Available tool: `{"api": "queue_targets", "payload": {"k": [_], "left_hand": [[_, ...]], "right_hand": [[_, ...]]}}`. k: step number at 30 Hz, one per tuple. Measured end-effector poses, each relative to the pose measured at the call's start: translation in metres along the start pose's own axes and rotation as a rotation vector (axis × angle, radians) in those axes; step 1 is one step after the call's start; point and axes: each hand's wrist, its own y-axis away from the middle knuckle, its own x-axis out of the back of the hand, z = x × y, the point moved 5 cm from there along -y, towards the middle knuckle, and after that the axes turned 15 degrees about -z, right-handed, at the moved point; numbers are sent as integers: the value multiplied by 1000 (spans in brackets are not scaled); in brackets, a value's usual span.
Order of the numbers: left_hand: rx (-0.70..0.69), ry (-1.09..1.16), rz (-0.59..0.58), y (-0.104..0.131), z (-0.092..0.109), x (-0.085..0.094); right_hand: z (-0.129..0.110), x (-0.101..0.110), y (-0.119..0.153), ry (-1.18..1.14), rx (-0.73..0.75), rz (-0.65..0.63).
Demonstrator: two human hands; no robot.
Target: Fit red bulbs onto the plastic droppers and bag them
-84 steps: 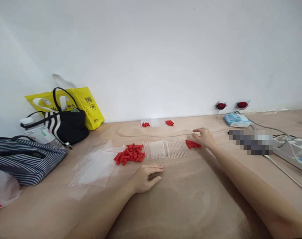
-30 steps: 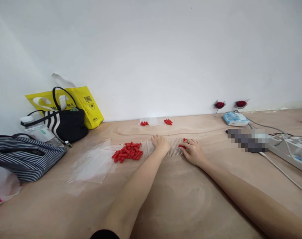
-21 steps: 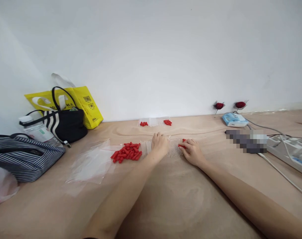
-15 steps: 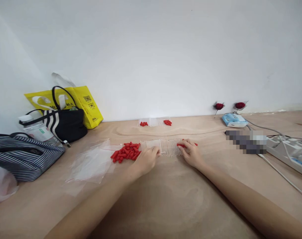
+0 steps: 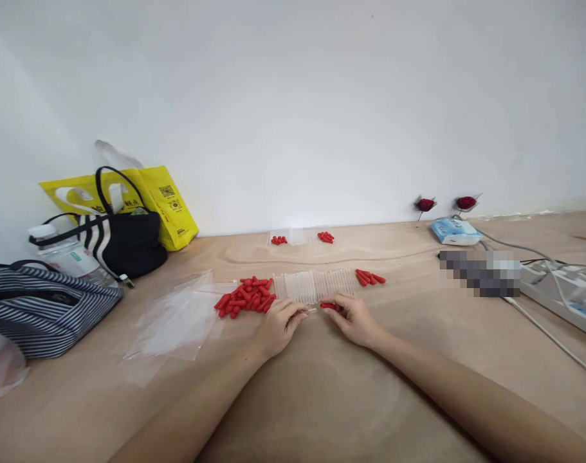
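Observation:
My left hand (image 5: 278,326) pinches a thin clear dropper tube (image 5: 312,311), its tip pointing right. Facing it across a small gap, my right hand (image 5: 354,319) grips a red rubber bulb (image 5: 328,306) between thumb and fingers. Bulb and tube are apart. Just beyond both hands lies a row of clear dropper tubes (image 5: 293,284), side by side. A heap of red bulbs (image 5: 244,296) sits left of the row, near my left hand. Several more red bulbs (image 5: 368,278) lie at the row's right end.
Clear plastic bags (image 5: 172,321) lie flat on the left. Farther back are small bags (image 5: 297,236) with red bulbs. A striped bag (image 5: 56,315), black bag (image 5: 133,241) and yellow bag (image 5: 177,212) stand left. Right are a tissue pack (image 5: 455,231), cables and power strip (image 5: 553,289).
My right hand has moved left and nearer from the row's right end, bringing one red bulb. My left hand has come slightly nearer with the tube. The bulbs at right are now uncovered.

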Motion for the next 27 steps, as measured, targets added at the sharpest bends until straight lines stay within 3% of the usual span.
{"api": "queue_targets", "payload": {"k": [27], "left_hand": [[-157,-39,58,-5,4,-6]], "right_hand": [[-7,-4,-1,-22,98,-99]]}}
